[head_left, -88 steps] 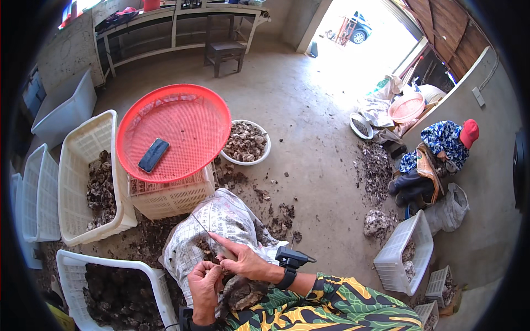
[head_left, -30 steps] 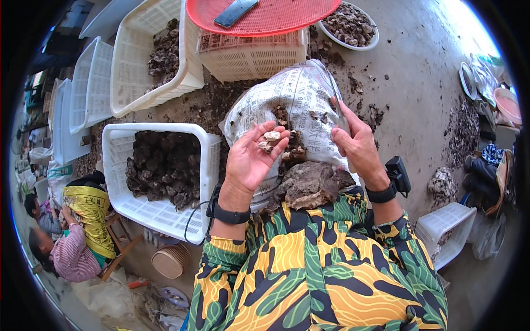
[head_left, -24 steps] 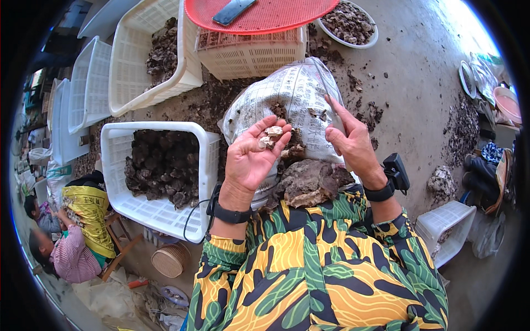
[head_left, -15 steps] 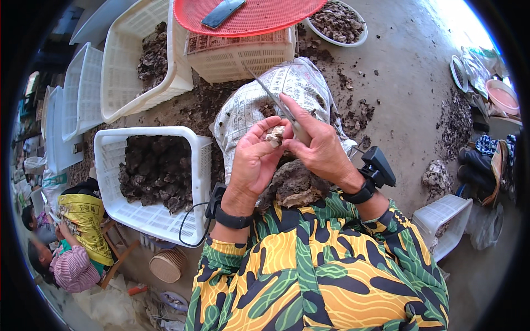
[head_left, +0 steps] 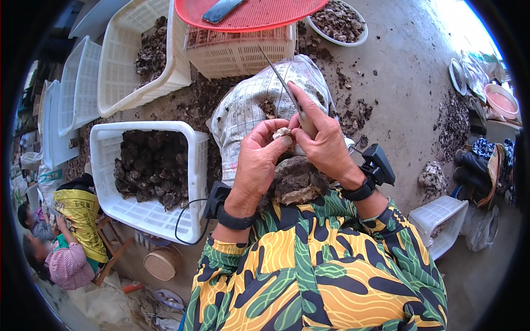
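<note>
My left hand [head_left: 256,160] pinches a small, rough, whitish-brown chunk [head_left: 282,133] between thumb and fingers, above my lap. Wrapped round the pale handle of a knife [head_left: 284,83] is my right hand [head_left: 327,142], its forefinger laid along the back of the blade. The long thin blade points up and away to the left. My right fingertips are close against the chunk; whether they touch it I cannot tell. Just below both hands rests a large dark brown, rough-skinned lump [head_left: 300,179] with a paler underside. A white printed woven sack [head_left: 243,105] lies beyond it.
At my left stands a white plastic crate [head_left: 201,160] of dark lumps. A cream crate [head_left: 118,71] is further off. A red round tray [head_left: 265,14] with a phone sits on another crate [head_left: 237,58]. Beyond is a bowl of scraps [head_left: 364,37]. Another person [head_left: 72,265] sits far left.
My right hand and the knife have shifted slightly; the blade points up more steeply. My left fingers have closed further round the chunk, which shows less now.
</note>
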The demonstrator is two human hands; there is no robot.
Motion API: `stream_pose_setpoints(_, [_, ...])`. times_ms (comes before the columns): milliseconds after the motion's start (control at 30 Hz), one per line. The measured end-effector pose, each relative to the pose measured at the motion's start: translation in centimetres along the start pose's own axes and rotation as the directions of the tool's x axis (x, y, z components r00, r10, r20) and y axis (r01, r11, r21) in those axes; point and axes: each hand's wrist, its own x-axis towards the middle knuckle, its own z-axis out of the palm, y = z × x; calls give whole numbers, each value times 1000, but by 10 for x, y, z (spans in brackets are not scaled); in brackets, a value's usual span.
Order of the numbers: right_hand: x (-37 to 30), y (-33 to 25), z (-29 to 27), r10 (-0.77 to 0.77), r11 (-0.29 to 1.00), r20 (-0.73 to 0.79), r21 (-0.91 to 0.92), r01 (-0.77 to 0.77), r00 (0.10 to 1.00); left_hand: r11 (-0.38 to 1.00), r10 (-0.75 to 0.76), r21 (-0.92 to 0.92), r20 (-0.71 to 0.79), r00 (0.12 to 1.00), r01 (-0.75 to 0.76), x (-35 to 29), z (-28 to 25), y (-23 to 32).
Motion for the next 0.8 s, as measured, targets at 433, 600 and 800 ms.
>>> stream_pose_setpoints(433, [1, -3, -1, 103, 977, -27, 192, -96, 994, 975, -131, -179, 36, 991, 135, 2, -13, -3])
stream_pose_setpoints(600, [2, -7, -6, 207, 934, 48, 289, -212, 977, 932, -178, -311, 63, 982, 189, 5, -16, 2])
stream_pose_setpoints(800, [1, 2, -1, 187, 946, 56, 261, -195, 981, 870, -181, -439, 140, 974, 224, 6, -25, -2])
